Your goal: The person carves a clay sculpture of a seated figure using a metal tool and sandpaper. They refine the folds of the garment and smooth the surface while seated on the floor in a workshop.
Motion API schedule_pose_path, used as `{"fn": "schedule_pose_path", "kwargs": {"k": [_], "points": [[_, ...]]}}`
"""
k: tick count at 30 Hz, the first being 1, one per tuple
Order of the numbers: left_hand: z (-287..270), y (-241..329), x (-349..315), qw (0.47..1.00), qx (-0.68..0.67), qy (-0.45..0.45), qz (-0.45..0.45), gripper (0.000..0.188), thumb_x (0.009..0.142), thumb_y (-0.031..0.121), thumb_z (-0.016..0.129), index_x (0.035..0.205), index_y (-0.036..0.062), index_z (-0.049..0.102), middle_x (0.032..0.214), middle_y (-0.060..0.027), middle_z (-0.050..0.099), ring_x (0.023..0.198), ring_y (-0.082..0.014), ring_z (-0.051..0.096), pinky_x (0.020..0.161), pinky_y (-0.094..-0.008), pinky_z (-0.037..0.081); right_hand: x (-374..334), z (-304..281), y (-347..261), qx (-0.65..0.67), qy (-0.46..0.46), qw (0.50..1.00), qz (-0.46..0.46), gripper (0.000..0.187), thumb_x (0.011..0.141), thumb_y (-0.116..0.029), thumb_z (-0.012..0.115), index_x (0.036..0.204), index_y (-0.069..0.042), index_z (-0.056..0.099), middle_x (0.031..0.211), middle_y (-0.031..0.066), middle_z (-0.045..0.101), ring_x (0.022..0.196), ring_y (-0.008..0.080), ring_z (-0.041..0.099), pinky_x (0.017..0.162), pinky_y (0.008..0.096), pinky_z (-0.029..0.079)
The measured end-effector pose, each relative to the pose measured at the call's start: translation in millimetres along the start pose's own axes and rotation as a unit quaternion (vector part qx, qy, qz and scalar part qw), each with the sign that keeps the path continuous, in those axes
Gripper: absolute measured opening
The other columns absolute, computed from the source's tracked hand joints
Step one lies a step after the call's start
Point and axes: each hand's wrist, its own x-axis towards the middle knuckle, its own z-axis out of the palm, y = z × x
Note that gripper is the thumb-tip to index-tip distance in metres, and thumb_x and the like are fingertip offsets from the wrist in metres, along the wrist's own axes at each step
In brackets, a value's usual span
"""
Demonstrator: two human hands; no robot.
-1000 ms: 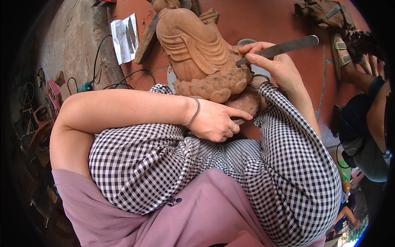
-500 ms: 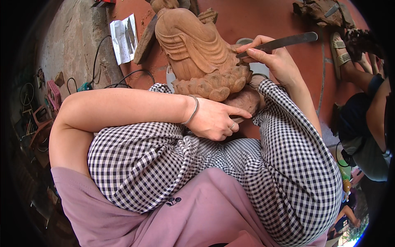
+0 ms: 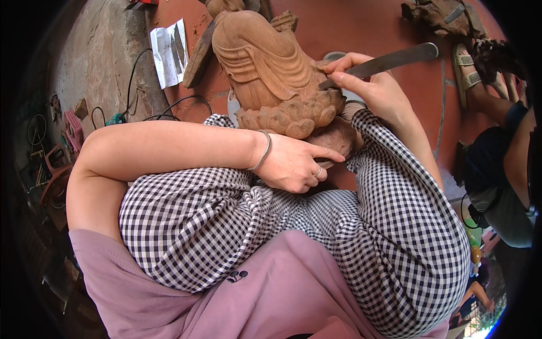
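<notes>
A carved wooden statue (image 3: 257, 59) of a robed figure on a petalled base leans in front of my legs, its top toward the far side. My right hand (image 3: 379, 93) pinches a flat steel carving blade (image 3: 398, 59) with a rounded outer end. Its working tip meets the statue's right side, just above the petals. At the statue's near end, my left hand (image 3: 294, 165) lies with the index finger stretched along the underside and the other fingers curled against the base. The left thumb is hidden.
Folded white paper (image 3: 168, 55) lies on the red tiles beside a plank (image 3: 200, 55). A black cable (image 3: 131, 85) runs at the left. Rough wood pieces (image 3: 435, 16) lie far right, near another person's sandalled foot (image 3: 467, 76). My checked trousers flank the statue's near end.
My right hand has slid slightly left, carrying the blade tip further onto the statue's side. My left hand and the statue stay nearly still.
</notes>
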Motion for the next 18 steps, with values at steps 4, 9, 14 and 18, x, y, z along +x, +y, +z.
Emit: {"fn": "schedule_pose_path", "kwargs": {"k": [4, 9, 14, 18], "points": [[0.6, -1.0, 0.7, 1.0, -0.003, 0.016, 0.008, 0.018, 0.076, 0.019, 0.057, 0.077, 0.0071, 0.071, 0.078, -0.0001, 0.065, 0.097, -0.018, 0.062, 0.123, -0.0592, 0.022, 0.9, 4.1, -14.8, -0.132, 0.024, 0.991, -0.001, 0.025, 0.087, -0.021, 0.069, 0.097, 0.002, 0.071, 0.087, 0.0118, 0.073, 0.073, 0.0176, 0.068, 0.067, 0.0321, 0.054], [3.1, -0.7, -0.2, 1.0, -0.005, 0.027, 0.007, 0.018, 0.075, 0.019, 0.057, 0.076, 0.0069, 0.07, 0.077, -0.0002, 0.064, 0.095, -0.0184, 0.062, 0.123, -0.0596, 0.022, 0.9, 9.8, -25.9, -0.207, 0.034, 0.976, -0.061, 0.025, 0.087, -0.021, 0.069, 0.095, 0.003, 0.072, 0.076, 0.0132, 0.071, 0.069, 0.0215, 0.068, 0.066, 0.0337, 0.053], [2.7, -1.2, 0.0, 1.0, -0.008, 0.028, 0.007, 0.017, 0.075, 0.018, 0.058, 0.075, 0.0069, 0.07, 0.075, 0.0001, 0.064, 0.094, -0.018, 0.062, 0.123, -0.0595, 0.023, 2.5, 7.7, -35.7, -0.193, 0.012, 0.981, -0.027, 0.023, 0.087, -0.02, 0.07, 0.094, 0.002, 0.071, 0.075, 0.0125, 0.07, 0.071, 0.0222, 0.068, 0.067, 0.0338, 0.053], [2.6, -0.3, 0.2, 1.0, -0.01, 0.027, 0.004, 0.016, 0.075, 0.018, 0.058, 0.075, 0.0071, 0.07, 0.075, 0.0008, 0.063, 0.094, -0.0176, 0.062, 0.123, -0.0593, 0.023, 5.0, 3.3, -22.2, -0.189, 0.013, 0.981, -0.046, 0.024, 0.088, -0.021, 0.071, 0.096, 0.002, 0.071, 0.079, 0.0112, 0.07, 0.076, 0.02, 0.067, 0.072, 0.0319, 0.053]]}}
